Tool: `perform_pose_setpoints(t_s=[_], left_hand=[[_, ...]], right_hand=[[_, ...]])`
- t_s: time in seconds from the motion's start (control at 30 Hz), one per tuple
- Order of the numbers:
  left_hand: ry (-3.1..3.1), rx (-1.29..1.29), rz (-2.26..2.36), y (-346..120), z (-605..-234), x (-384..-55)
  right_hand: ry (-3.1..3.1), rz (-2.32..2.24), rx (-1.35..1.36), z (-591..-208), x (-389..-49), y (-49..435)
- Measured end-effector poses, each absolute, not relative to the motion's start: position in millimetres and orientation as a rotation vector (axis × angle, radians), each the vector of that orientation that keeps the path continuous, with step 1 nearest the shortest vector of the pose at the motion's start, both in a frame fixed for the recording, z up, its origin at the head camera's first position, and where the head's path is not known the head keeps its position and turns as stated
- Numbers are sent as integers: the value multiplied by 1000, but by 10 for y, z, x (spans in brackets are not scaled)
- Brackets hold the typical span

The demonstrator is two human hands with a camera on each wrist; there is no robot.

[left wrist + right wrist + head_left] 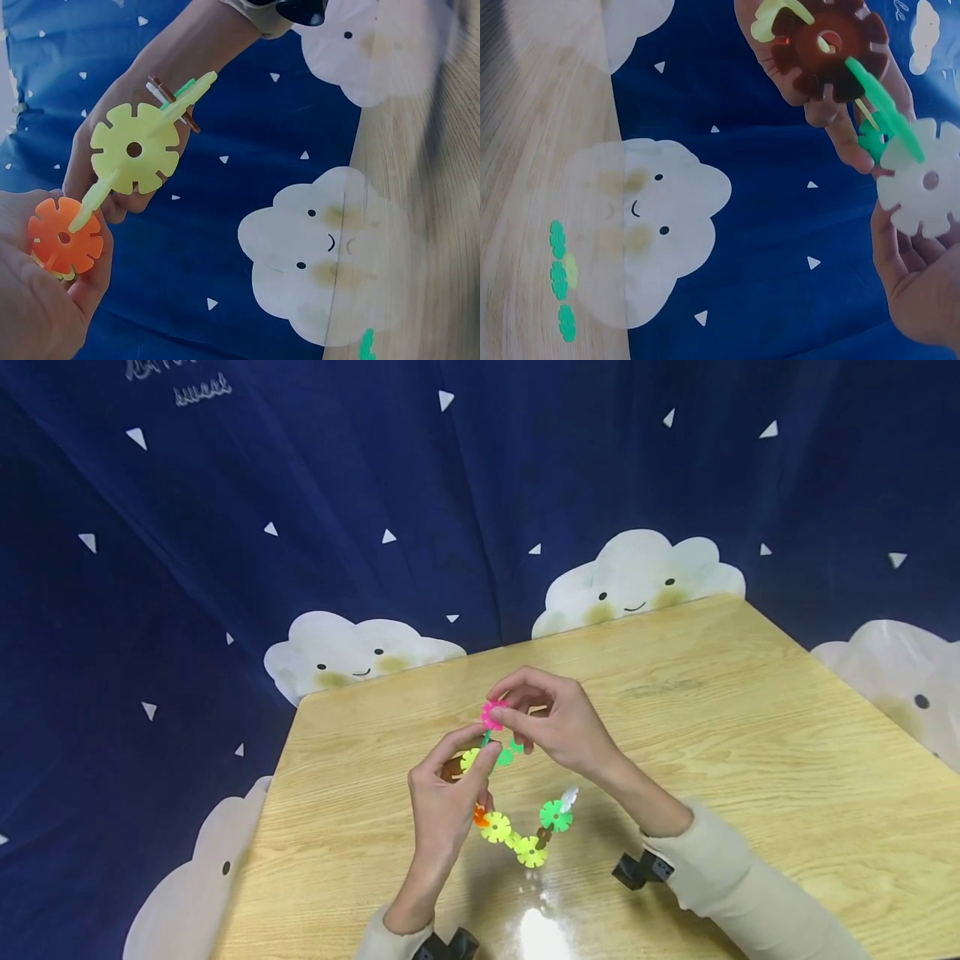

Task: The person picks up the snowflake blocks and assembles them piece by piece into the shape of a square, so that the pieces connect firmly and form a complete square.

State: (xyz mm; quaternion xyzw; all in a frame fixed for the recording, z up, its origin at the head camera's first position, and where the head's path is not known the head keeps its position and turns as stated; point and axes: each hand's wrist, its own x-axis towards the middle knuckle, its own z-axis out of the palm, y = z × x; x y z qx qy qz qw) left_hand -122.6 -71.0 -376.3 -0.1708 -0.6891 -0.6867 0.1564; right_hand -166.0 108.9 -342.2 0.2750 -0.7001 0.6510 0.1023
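My left hand holds a chain of notched plastic discs joined edge to edge. Between its thumb and fingers stands a green disc, seen edge-on. Just above, the right hand pinches a pink disc against the green one's top. Below the left hand the chain curves away to the right: an orange disc, yellow discs, a brown disc, a green disc and a white disc at its end. Fingers partly hide the pink and green join.
Several loose green discs and a yellow disc lie on the wooden table beyond the hands. A dark blue curtain with cloud shapes hangs along the table's far and side edges.
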Motion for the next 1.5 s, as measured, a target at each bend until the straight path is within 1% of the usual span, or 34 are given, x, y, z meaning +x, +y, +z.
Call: perform_pose_setpoints(t_s=[0.27,0.47,1.0,1.2,1.37,1.5], left_hand=[[-1981,-474,-1964,-718,-3762,-1225],[-1974,-456,-1990,-725,-3765,-1222],[-1914,-504,-2047,-731,-3763,-1211],[-1908,-495,-2026,-718,-3763,-1212],[-1972,-489,-1972,-717,-3790,-1211],[-2055,-475,-1955,-719,-3779,-1195]], right_hand=[[-2078,1868,789,-3405,-1618,1035],[-2055,1784,844,-3435,-1640,1029],[-2006,1927,879,-3478,-1597,981],[-2027,1928,941,-3435,-1609,980],[-2097,1855,1036,-3409,-1674,1017],[-2151,1797,1063,-3417,-1713,1030]])
